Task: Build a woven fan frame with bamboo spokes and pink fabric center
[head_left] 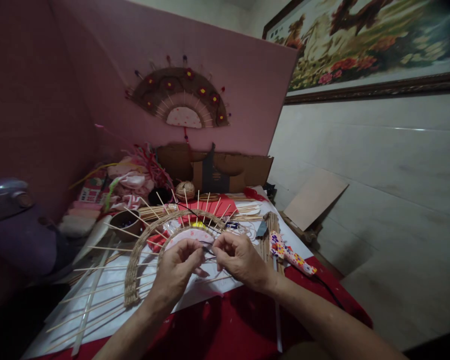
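Observation:
My left hand (183,262) and my right hand (243,262) meet in front of me, fingertips pinched close together. Between them runs a thin dark cord (207,243), its ends hidden by the fingers. Just beyond lies a half-made fan of wooden sticks (108,268), spread in a half circle. Twisted brown twine is woven across the sticks in an outer band (132,272). At the fan's centre sits a pale pink half-round piece (189,234) with faint spots, partly covered by my hands.
A hot glue gun (290,254) with a flowered cover lies to the right. Behind the fan stand a brown bowl (125,225), a twine ball (185,190) and cardboard (243,172). Pink cloth (131,177) is heaped at left; a decorated fan (180,92) hangs above.

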Motion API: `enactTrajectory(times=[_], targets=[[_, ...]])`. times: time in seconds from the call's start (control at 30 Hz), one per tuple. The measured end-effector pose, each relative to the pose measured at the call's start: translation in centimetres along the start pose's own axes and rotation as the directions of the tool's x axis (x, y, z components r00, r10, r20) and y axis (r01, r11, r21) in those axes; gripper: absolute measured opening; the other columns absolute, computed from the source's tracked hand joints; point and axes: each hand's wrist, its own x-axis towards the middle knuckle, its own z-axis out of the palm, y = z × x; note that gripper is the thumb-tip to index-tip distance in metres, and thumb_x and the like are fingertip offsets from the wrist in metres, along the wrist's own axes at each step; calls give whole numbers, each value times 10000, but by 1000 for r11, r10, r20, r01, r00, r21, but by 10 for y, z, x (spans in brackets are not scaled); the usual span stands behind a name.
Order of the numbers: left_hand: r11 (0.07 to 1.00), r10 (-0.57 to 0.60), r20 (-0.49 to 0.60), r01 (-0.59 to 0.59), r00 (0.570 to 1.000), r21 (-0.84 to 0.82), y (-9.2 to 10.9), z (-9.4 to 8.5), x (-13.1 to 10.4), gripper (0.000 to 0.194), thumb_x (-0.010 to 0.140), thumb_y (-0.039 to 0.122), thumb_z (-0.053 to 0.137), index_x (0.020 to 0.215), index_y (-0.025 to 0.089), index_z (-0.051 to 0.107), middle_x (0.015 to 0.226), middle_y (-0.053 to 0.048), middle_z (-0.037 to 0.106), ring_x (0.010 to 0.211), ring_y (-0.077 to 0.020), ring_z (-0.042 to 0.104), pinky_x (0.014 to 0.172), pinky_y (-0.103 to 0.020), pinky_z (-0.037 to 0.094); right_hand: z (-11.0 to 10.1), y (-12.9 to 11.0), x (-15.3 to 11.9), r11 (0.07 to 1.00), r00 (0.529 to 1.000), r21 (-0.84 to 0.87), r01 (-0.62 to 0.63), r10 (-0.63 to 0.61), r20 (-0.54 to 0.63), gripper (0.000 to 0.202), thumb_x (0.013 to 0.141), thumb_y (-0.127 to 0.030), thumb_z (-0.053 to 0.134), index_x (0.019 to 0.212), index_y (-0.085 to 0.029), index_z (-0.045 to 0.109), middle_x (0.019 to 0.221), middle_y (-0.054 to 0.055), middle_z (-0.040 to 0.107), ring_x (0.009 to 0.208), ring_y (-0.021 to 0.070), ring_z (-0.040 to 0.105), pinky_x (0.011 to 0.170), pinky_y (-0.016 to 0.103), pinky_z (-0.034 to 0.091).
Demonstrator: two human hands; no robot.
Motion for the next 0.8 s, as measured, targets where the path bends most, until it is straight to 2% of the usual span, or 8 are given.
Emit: enactTrajectory(times=[0.2, 0.37, 0.57, 0.8], targets=[[999, -24, -7, 24, 1000, -43, 6, 3, 0, 212, 689, 324, 678, 661, 139, 578, 590, 32, 554, 487, -92, 530, 475, -251, 521, 2, -5, -2, 995, 998, 94, -25, 20, 55, 112, 822, -257, 535, 836, -153, 577, 548, -29, 558, 446, 80, 522, 427, 169, 374], [998, -33, -12, 33, 999, -53, 6, 4, -1, 229, 665, 338, 699, 644, 140, 587, 566, 29, 565, 480, -94, 536, 465, -239, 509, 6, -4, 0, 988, 997, 143, -63, 57, 44, 91, 794, -216, 540, 728, -158, 566, 539, -32, 551, 458, 78, 515, 450, 176, 374], [998, -34, -24, 33, 999, -51, 6, 3, 0, 229, 676, 338, 690, 623, 141, 585, 537, 32, 567, 455, -88, 528, 470, -233, 495, 4, -1, 5, 933, 985, 318, -170, 166, 42, 169, 797, -286, 534, 696, -150, 537, 446, -57, 511, 359, 43, 378, 382, 155, 296], [999, -13, -23, 12, 1000, -38, 4, 1, -1, 220, 712, 337, 665, 638, 143, 592, 563, 31, 561, 477, -81, 514, 458, -204, 463, 8, 0, 2, 938, 984, 299, -177, 165, 64, 142, 790, -289, 560, 736, -161, 530, 436, -72, 497, 358, 70, 473, 360, 153, 344]])
